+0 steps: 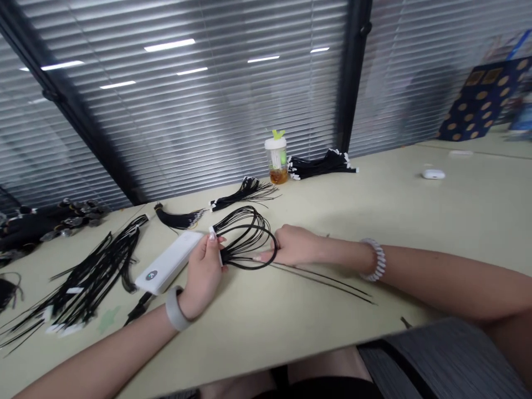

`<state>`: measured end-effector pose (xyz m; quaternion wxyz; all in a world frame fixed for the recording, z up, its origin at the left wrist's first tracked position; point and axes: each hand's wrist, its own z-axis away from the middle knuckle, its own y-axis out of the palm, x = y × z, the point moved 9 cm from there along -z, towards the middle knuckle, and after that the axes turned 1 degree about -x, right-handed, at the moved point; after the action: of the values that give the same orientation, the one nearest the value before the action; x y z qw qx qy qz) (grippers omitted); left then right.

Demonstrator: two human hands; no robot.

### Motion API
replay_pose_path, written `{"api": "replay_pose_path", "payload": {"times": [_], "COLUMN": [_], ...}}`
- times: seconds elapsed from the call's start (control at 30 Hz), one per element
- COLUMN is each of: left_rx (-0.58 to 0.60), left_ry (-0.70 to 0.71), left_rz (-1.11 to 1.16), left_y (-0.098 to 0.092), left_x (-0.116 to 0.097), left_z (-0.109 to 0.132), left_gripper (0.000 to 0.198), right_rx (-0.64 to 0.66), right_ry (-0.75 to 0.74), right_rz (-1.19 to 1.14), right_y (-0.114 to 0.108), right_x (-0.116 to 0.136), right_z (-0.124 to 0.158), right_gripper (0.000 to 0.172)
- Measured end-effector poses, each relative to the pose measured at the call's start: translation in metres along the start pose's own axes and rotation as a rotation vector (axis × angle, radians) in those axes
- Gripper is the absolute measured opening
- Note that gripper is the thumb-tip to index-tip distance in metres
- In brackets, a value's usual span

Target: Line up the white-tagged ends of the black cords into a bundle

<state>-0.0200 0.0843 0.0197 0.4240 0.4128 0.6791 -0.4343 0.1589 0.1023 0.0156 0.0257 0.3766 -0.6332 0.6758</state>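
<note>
In front of me a black wire harness point(249, 244) is bent into a loop above the pale table point(266, 321). My left hand point(205, 266) pinches its white connector end point(211, 230), thumb on top. At the loop's right side, my right hand point(293, 245) is closed with the wires running into it; its fingers are partly hidden. Two loose wire ends point(328, 280) trail out to the right below that hand, over the table. A white power bank point(168, 263) with a small round display lies just left of my left hand, a black cable at its lower end.
Bundles of black wires lie at the left point(95, 271), behind the power bank point(177, 217), at the back point(243, 193) and by the blinds point(322, 165). A cup of amber liquid point(277, 160) stands there. Farther right are an earbud case point(433, 174) and a dotted bag point(484, 102).
</note>
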Motion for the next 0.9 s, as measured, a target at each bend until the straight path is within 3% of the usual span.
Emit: {"api": "replay_pose_path", "payload": {"times": [0.13,0.27,0.4,0.6,0.9], "left_rx": [0.013,0.049,0.125,0.176,0.236], "left_ry": [0.017,0.077,0.176,0.305,0.241], "left_rz": [-0.009,-0.063,-0.105,-0.159,-0.139], "left_y": [0.002,0.005,0.010,0.014,0.020], "left_x": [-0.004,-0.012,-0.020,-0.034,-0.027], "left_z": [0.001,0.007,0.015,0.026,0.022], "left_gripper": [0.044,0.040,0.036,0.035,0.032], "right_rx": [-0.140,-0.135,-0.078,-0.078,-0.077], "right_ry": [-0.264,-0.359,-0.398,-0.435,-0.344], "right_rz": [0.154,0.065,-0.048,0.045,0.138], "right_y": [-0.008,-0.008,-0.003,0.008,0.009], "right_x": [0.038,0.057,0.065,0.070,0.062], "right_z": [0.017,0.028,0.033,0.037,0.033], "right_gripper": [0.036,0.020,0.020,0.021,0.020]}}
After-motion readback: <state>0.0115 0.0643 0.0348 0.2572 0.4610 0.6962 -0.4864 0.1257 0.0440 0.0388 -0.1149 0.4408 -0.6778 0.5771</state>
